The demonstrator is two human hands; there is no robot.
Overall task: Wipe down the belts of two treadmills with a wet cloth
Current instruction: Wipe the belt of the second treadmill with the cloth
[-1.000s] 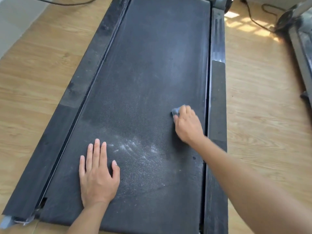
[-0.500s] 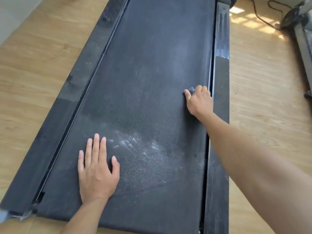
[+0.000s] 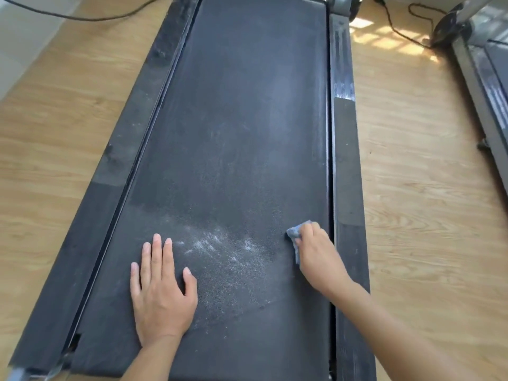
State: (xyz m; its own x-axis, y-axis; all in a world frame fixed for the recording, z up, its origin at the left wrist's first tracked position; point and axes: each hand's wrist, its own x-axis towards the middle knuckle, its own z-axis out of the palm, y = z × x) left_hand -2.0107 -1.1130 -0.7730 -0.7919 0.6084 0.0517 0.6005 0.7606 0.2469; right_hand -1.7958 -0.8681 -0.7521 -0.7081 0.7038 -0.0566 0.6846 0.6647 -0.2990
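A long black treadmill belt (image 3: 242, 119) runs away from me, with a whitish dusty smear (image 3: 220, 246) near its close end. My left hand (image 3: 162, 290) lies flat on the belt, fingers spread, left of the smear. My right hand (image 3: 319, 257) presses a small blue-grey cloth (image 3: 295, 233) onto the belt close to the right edge; only the cloth's left part shows past my fingers. A second treadmill (image 3: 486, 86) stands at the far right, mostly cut off by the frame.
Dark side rails (image 3: 347, 174) flank the belt on both sides. Light wooden floor (image 3: 417, 188) lies around the machines. Black cables (image 3: 398, 28) run across the floor at the top right, and another cable (image 3: 82, 17) at the top left.
My right hand with the cloth went up the belt's right edge, then came back down toward me. The left hand has stayed flat in place.
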